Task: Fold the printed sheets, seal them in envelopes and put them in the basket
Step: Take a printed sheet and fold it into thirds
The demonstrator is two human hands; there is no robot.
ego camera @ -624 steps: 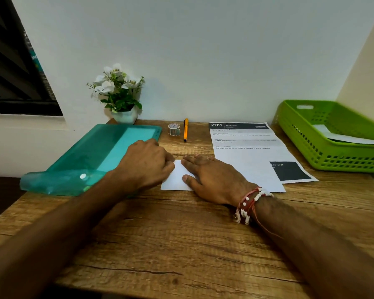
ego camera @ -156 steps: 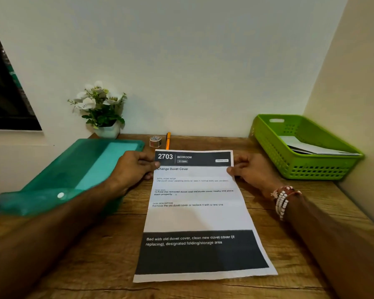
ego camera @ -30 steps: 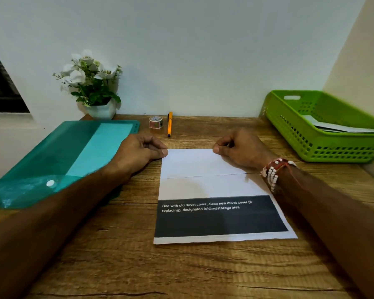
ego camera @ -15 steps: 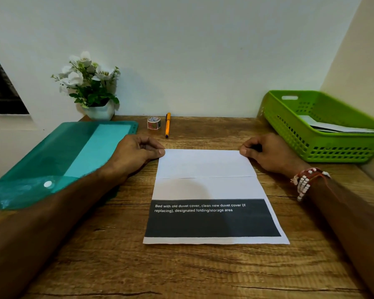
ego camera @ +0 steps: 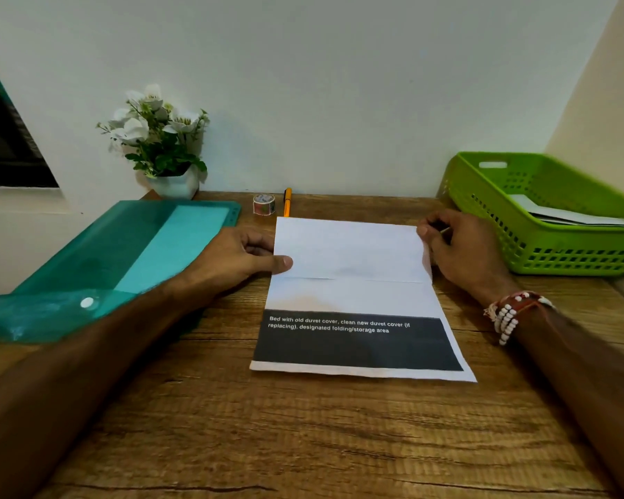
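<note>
At the far left edge a dark window (ego camera: 4, 138) cuts into the white wall. Below it a teal plastic folder (ego camera: 123, 261) with a white snap button (ego camera: 86, 302) lies on the wooden table (ego camera: 303, 444), its near end hanging over the table's left side. Behind the folder, against the wall, stands a small white pot of white flowers (ego camera: 159, 138). The left hand (ego camera: 231, 257) lies over the folder's right edge and pinches the left edge of the sheet (ego camera: 353, 293), thumb flat on top and the other fingers curled at the paper's edge. Just behind the sheet, near the wall, a small roll of tape (ego camera: 263, 204) sits beside an orange pen (ego camera: 287, 202). The sheet lies in the middle of the table with its top part folded down, so the blank back faces up. Below the flap's edge a black band shows white print: "Bed with old duvet cover, clean new duvet cover (if replacing), designated folding/storage area". The right hand (ego camera: 462, 246), fingers curled, grips the sheet's upper right edge. White beads and red thread (ego camera: 508, 315) circle that wrist. At the far right a green basket (ego camera: 555, 257) stands in the corner, with white envelopes (ego camera: 570, 215) lying inside.
</note>
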